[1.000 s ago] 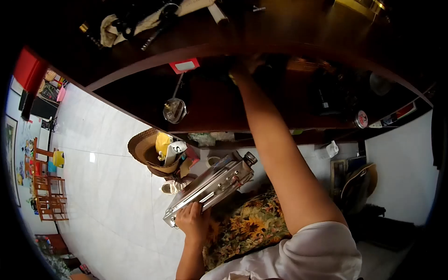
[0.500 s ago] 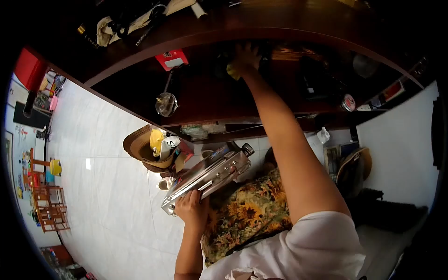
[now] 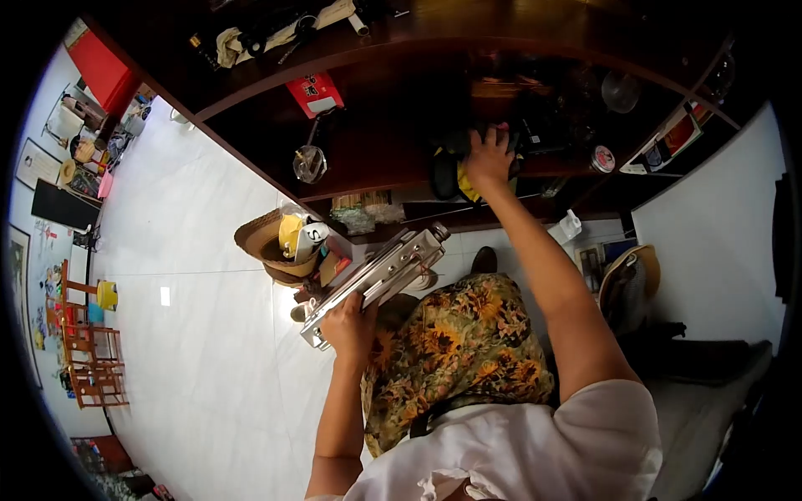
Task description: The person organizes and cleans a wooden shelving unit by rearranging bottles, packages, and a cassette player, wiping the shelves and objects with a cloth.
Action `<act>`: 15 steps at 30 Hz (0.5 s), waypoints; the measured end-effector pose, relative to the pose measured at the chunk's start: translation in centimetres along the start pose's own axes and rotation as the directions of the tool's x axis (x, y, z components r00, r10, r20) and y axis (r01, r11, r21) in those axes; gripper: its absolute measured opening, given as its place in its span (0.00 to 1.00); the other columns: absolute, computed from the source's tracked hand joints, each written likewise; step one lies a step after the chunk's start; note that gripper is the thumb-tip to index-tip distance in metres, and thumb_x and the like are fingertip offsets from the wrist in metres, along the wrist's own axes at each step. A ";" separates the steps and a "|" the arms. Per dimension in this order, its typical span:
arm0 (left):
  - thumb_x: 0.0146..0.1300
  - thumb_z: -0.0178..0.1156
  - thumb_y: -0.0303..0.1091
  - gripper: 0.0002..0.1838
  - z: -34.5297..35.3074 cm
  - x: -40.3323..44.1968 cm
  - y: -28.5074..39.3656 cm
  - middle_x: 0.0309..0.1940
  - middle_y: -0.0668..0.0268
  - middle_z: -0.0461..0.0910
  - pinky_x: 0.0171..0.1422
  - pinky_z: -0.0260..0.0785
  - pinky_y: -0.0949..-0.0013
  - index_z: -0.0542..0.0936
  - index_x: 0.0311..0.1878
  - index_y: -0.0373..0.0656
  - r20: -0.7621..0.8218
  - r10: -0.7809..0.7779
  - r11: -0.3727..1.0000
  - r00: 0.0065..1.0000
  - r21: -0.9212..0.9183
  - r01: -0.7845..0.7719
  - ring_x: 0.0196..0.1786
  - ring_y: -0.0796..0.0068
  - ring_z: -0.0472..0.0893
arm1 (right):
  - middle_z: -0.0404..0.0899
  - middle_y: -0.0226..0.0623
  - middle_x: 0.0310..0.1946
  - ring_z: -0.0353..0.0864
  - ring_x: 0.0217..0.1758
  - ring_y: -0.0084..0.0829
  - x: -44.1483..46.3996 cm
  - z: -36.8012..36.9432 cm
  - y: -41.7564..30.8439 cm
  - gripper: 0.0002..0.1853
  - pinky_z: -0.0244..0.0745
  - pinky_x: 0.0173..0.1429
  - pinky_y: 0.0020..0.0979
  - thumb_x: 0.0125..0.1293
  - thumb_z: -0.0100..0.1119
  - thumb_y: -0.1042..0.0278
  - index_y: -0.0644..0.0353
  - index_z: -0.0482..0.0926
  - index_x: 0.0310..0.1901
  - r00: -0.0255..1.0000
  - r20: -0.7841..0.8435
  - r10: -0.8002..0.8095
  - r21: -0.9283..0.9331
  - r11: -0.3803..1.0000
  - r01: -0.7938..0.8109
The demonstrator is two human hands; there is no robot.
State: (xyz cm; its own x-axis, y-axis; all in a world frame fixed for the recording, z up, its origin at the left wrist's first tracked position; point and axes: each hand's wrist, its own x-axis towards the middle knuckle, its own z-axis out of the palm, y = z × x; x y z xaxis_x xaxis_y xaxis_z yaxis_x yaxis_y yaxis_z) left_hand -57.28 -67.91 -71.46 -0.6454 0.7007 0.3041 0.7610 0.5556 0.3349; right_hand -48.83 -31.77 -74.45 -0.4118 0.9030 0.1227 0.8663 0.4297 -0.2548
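Observation:
My left hand [image 3: 349,324] is closed around the lower end of a silver metal case [image 3: 380,275]. The flat case is tilted, its far end up near the shelf, with round studs along its side and a dark round cap on that end. My right hand [image 3: 490,160] rests over a black-and-yellow soft-looking item [image 3: 466,179] at the front edge of the dark wooden shelf [image 3: 376,163]. Its fingers are bent over the item, and the palm hides part of it. What exactly the item is, I cannot make out.
On the shelf are a red packet [image 3: 316,93], a clear glass vessel [image 3: 310,164] and a round tin [image 3: 602,158]. A woven hat [image 3: 261,238] with bags in it stands on the floor at left. A white box [image 3: 571,224] is low at right.
My right hand has come from deeper in the shelf towards its front edge and to the right, bringing the black-and-yellow item along. My left hand still holds the metal case, now lower-tilted.

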 end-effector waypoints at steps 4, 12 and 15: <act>0.50 0.72 0.44 0.12 0.3 0.1 0.5 0.19 0.61 0.80 0.27 0.70 0.61 0.85 0.33 0.49 -0.014 -0.009 1.000 1.000 0.024 0.010 0.22 0.58 0.80 | 0.49 0.48 0.74 0.39 0.77 0.60 0.0 1.0 -5.4 0.28 0.45 0.70 0.67 0.64 0.52 0.58 0.46 0.65 0.68 0.996 0.085 -0.001 -0.062 0.998 0.006; 0.45 0.72 0.41 0.12 1.1 0.6 0.4 0.21 0.63 0.81 0.27 0.71 0.61 0.84 0.34 0.51 0.044 -0.013 0.999 0.999 0.051 0.011 0.24 0.60 0.80 | 0.54 0.46 0.71 0.41 0.76 0.61 2.9 5.5 -17.5 0.27 0.41 0.71 0.68 0.63 0.47 0.67 0.44 0.69 0.65 0.929 0.032 -0.368 0.254 0.902 0.348; 0.44 0.73 0.39 0.12 1.5 0.6 0.3 0.24 0.64 0.81 0.30 0.71 0.62 0.83 0.32 0.48 0.069 -0.016 0.998 0.997 0.064 0.011 0.26 0.61 0.80 | 0.54 0.46 0.71 0.40 0.76 0.62 5.8 7.4 -19.8 0.26 0.45 0.69 0.65 0.62 0.47 0.65 0.42 0.70 0.65 0.917 -0.055 -0.395 0.192 0.897 0.398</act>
State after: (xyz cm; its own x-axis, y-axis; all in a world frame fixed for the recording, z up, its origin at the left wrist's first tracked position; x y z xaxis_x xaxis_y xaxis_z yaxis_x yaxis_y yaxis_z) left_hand -57.37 -66.63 -72.53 -0.6513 0.7210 0.2366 0.7562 0.5910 0.2808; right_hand -70.46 -35.01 -75.77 -0.7046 0.6581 0.2655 0.5590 0.7452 -0.3636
